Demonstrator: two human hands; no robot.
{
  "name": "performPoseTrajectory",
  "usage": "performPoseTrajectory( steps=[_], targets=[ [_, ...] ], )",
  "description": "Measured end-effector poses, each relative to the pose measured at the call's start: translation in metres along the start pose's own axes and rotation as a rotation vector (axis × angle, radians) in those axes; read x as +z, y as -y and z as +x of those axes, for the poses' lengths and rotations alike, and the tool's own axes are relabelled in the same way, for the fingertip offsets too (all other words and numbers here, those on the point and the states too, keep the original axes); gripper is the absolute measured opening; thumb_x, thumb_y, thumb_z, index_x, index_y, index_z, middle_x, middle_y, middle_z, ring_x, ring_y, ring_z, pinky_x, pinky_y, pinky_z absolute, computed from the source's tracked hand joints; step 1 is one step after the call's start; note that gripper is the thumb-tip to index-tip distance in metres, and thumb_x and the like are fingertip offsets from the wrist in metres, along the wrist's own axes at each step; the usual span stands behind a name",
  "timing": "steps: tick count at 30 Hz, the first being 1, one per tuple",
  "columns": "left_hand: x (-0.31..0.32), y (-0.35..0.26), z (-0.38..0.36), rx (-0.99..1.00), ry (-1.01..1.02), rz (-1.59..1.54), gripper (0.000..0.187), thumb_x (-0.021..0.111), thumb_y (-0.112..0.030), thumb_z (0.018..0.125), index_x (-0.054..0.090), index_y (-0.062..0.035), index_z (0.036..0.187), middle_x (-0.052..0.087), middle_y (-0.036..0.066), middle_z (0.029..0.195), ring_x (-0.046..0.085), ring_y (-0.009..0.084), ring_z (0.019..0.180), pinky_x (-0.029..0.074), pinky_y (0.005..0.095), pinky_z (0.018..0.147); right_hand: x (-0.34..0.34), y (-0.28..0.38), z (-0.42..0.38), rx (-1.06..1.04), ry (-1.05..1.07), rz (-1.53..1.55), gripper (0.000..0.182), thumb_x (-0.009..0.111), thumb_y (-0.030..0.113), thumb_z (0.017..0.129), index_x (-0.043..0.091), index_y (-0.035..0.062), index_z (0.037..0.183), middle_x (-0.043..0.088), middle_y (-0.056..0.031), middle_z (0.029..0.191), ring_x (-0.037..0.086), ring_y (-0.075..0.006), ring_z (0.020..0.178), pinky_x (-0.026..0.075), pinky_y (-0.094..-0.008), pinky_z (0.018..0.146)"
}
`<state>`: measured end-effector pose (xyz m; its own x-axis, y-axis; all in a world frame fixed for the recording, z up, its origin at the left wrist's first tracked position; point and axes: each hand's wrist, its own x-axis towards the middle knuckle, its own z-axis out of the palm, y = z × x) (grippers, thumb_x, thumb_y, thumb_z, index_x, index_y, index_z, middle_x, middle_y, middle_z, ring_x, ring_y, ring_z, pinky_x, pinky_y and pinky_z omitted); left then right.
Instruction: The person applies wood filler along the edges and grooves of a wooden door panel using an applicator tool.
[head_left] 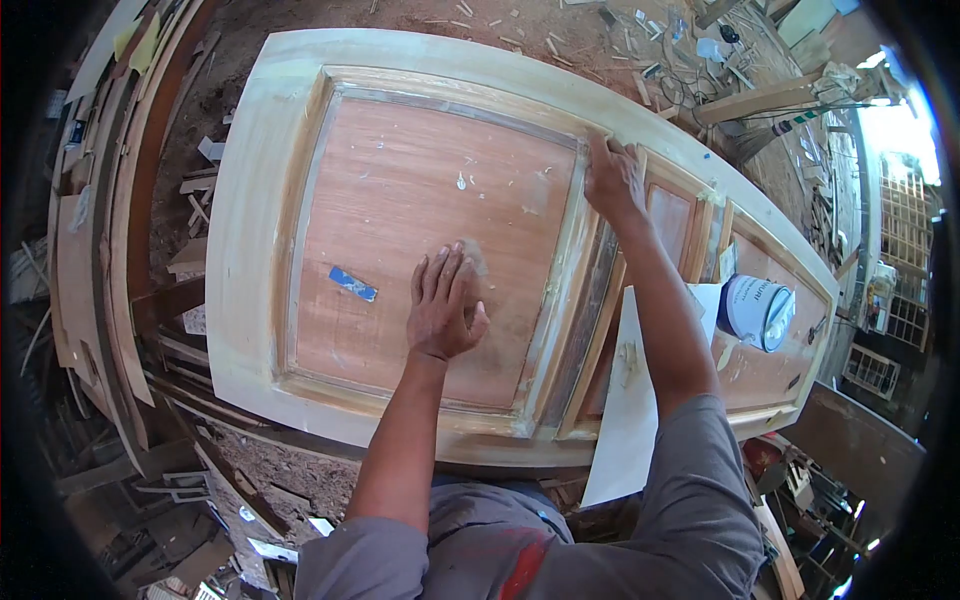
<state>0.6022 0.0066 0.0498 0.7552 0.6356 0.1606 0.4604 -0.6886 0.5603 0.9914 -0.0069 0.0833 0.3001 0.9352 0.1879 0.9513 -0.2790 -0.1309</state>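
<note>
A pale wooden door point(240, 230) with framed reddish panels lies flat before me. My left hand point(443, 305) rests palm down on the large panel point(400, 180), fingers spread, beside a dusty patch. Up at the far right corner of that panel's moulding, my right hand point(612, 180) touches the frame with bent fingers; whether something small is under them is hidden. A blue strip point(353, 284) lies on the panel, left of my left hand. Small whitish flakes are scattered over the wood.
To the right, a paint can point(757, 312) and a white sheet point(625, 420) sit on the door. Long boards point(130, 220) stand along the left side. Wood scraps and shavings litter the ground, and a timber post point(760, 100) is at the upper right.
</note>
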Motion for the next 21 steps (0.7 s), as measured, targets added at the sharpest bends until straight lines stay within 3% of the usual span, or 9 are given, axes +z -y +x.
performPoseTrajectory(
  steps=[2,5,8,14,17,21],
  targets=[
    [-0.001,-0.001,0.000,0.000,0.010,0.002,0.078,0.071,-0.032,0.084,0.053,-0.0038,0.155,0.044,0.020,0.172,0.038,0.0396,0.161,0.024,0.0615,0.135,-0.005,0.008,-0.016,0.049,0.091,0.018,0.059,0.069,-0.001,0.083,0.056,0.0073,0.140,0.074,-0.0221,0.104,0.069,-0.0442,0.107,0.048,-0.0522,0.102],
    [-0.002,-0.002,0.000,0.001,0.007,-0.007,0.078,0.071,-0.032,0.085,0.053,-0.0037,0.155,0.045,0.020,0.172,0.038,0.0398,0.161,0.024,0.0616,0.135,-0.022,0.021,-0.031,0.067,0.153,0.102,0.055,0.071,0.001,0.084,0.060,0.0078,0.138,0.075,-0.0220,0.106,0.069,-0.0437,0.105,0.048,-0.0521,0.102],
    [-0.001,-0.001,0.000,0.011,-0.008,-0.001,0.079,0.071,-0.033,0.085,0.053,-0.0039,0.156,0.045,0.020,0.172,0.039,0.0401,0.160,0.024,0.0618,0.135,-0.028,0.014,-0.020,0.156,0.078,0.197,0.049,0.071,0.004,0.086,0.063,0.0080,0.134,0.074,-0.0208,0.104,0.069,-0.0415,0.106,0.048,-0.0524,0.102],
    [-0.002,-0.003,0.002,0.025,-0.039,-0.004,0.076,0.072,-0.028,0.083,0.053,-0.0044,0.153,0.048,0.020,0.169,0.042,0.0416,0.158,0.026,0.0615,0.133,-0.022,0.010,0.024,0.206,0.025,-0.023,0.043,0.068,0.004,0.089,0.066,0.0101,0.132,0.074,-0.0200,0.108,0.070,-0.0381,0.108,0.049,-0.0522,0.102],
    [-0.002,-0.003,0.002,0.027,-0.043,-0.004,0.076,0.072,-0.028,0.083,0.053,-0.0050,0.153,0.048,0.020,0.169,0.042,0.0415,0.158,0.026,0.0613,0.133,-0.013,0.013,0.022,0.176,0.068,-0.028,0.046,0.066,0.000,0.087,0.067,0.0126,0.131,0.074,-0.0207,0.109,0.069,-0.0407,0.108,0.049,-0.0520,0.102],
    [0.001,-0.003,0.000,0.031,-0.050,0.000,0.076,0.073,-0.028,0.083,0.053,-0.0057,0.154,0.048,0.020,0.169,0.042,0.0414,0.158,0.026,0.0611,0.133,-0.011,0.017,-0.012,0.018,-0.016,0.033,0.041,0.067,0.002,0.089,0.066,0.0086,0.129,0.072,-0.0213,0.100,0.069,-0.0428,0.107,0.049,-0.0532,0.102]
  ],
)
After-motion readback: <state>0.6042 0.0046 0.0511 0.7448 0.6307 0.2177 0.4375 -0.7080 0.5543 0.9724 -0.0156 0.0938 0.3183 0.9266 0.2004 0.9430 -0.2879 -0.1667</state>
